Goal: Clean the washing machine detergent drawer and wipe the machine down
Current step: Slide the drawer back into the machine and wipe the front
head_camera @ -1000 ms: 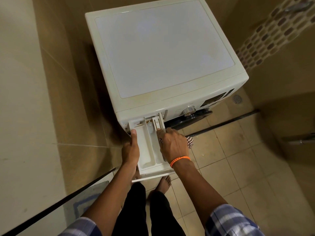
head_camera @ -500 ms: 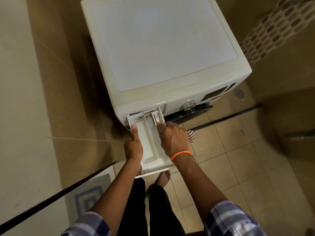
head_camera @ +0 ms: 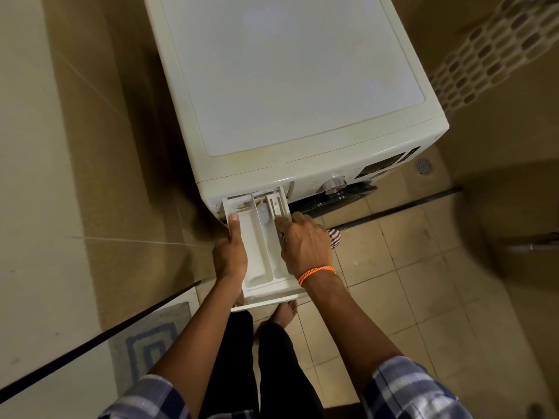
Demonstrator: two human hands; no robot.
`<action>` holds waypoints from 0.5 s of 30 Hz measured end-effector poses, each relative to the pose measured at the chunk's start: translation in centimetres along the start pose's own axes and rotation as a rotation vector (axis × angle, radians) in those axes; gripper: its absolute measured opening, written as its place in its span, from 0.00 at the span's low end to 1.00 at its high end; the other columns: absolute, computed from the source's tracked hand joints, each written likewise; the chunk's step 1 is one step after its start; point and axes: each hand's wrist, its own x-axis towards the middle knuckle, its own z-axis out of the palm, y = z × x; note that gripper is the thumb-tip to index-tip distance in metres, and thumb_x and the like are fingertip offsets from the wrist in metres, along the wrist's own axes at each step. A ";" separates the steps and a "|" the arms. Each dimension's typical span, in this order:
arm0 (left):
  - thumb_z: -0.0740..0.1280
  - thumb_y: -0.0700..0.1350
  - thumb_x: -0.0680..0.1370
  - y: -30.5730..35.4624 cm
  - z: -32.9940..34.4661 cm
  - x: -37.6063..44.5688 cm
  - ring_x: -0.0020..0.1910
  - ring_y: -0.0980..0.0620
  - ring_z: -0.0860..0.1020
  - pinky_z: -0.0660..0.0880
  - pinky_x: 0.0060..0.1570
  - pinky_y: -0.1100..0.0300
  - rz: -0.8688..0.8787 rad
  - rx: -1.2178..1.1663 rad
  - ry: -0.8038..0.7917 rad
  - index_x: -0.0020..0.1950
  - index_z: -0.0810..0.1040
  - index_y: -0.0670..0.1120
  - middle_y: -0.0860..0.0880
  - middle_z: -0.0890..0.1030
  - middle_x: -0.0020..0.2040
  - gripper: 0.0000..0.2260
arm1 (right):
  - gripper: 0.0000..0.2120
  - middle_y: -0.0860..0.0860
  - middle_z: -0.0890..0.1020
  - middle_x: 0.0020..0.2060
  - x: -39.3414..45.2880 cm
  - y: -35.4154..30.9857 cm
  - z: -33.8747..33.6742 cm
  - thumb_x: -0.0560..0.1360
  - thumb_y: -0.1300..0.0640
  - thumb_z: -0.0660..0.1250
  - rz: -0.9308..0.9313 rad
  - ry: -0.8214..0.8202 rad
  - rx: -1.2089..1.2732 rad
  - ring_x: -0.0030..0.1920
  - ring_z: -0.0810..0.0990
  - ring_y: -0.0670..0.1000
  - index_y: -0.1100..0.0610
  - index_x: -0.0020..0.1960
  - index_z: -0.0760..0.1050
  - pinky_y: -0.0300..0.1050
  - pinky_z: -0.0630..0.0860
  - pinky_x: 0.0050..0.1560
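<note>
Tiled floor, tan walls. I see drawer pulled out of washing machine, long axis near-far. Left hand grips left edge; right hand fingers curled over right edge.

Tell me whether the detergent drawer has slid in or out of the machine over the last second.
Cannot tell. The detergent drawer sticks out of the washing machine about as far as before; the head camera shifted, and both hands keep their grip on it.

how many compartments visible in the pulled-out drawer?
3: a wide left compartment, a narrow middle compartment with a siphon cap, and a right compartment partly hidden under the right hand.
</note>
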 end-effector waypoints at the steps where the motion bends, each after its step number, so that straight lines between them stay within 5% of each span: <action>1: 0.54 0.74 0.79 0.2 -0.2 0.2 0.29 0.51 0.62 0.58 0.33 0.56 0.007 0.015 -0.010 0.35 0.61 0.47 0.49 0.64 0.30 0.31 | 0.15 0.54 0.83 0.43 -0.1 -0.3 0.0 0.74 0.59 0.78 0.002 -0.006 0.012 0.44 0.83 0.56 0.55 0.60 0.82 0.50 0.83 0.42; 10: 0.53 0.72 0.82 1.4 0.6 1.4 0.35 0.48 0.72 0.67 0.37 0.55 -0.021 -0.045 -0.054 0.47 0.73 0.46 0.45 0.74 0.38 0.29 | 0.11 0.54 0.82 0.43 2.4 0.4 -0.9 0.78 0.60 0.74 -0.057 -0.025 0.014 0.45 0.83 0.57 0.54 0.60 0.82 0.52 0.83 0.43; 15: 0.55 0.72 0.82 1.2 0.8 1.5 0.33 0.50 0.69 0.65 0.36 0.56 -0.019 -0.094 -0.067 0.45 0.71 0.47 0.46 0.71 0.37 0.28 | 0.12 0.55 0.83 0.45 2.6 0.6 -0.8 0.79 0.60 0.73 -0.061 -0.044 0.028 0.49 0.84 0.58 0.54 0.62 0.83 0.54 0.84 0.47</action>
